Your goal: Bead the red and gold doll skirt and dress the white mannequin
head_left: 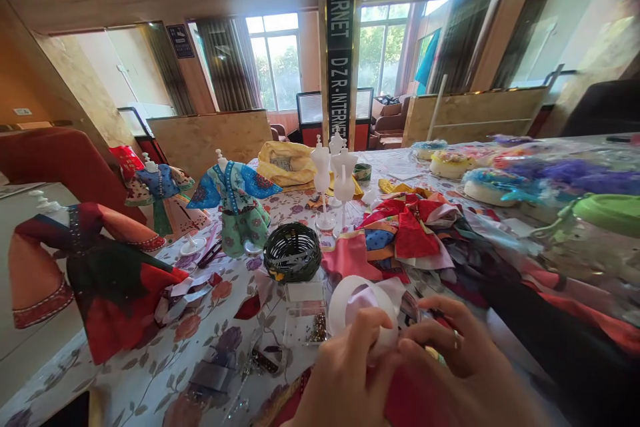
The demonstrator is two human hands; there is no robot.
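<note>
Close to me, my left hand (pixel 345 370) is closed against a white piece with a round, disc-like base (pixel 343 303), its index finger bent over it. My right hand (pixel 463 353), a ring on one finger, meets it from the right with fingers drawn together; what lies between them is hidden. Below both hands is dark red cloth (pixel 417 393), partly covered by them. Just beyond my left hand, a clear box (pixel 295 330) contains small beads. A dark woven basket (pixel 293 253) stands behind the box.
Dressed miniature mannequins stand at left, including one in a blue-and-green robe (pixel 237 197). Bare white mannequins (pixel 344 177) rise behind the basket. A pile of colourful cloth (pixel 413 227) lies right of centre. A phone (pixel 70 410) is at the lower left.
</note>
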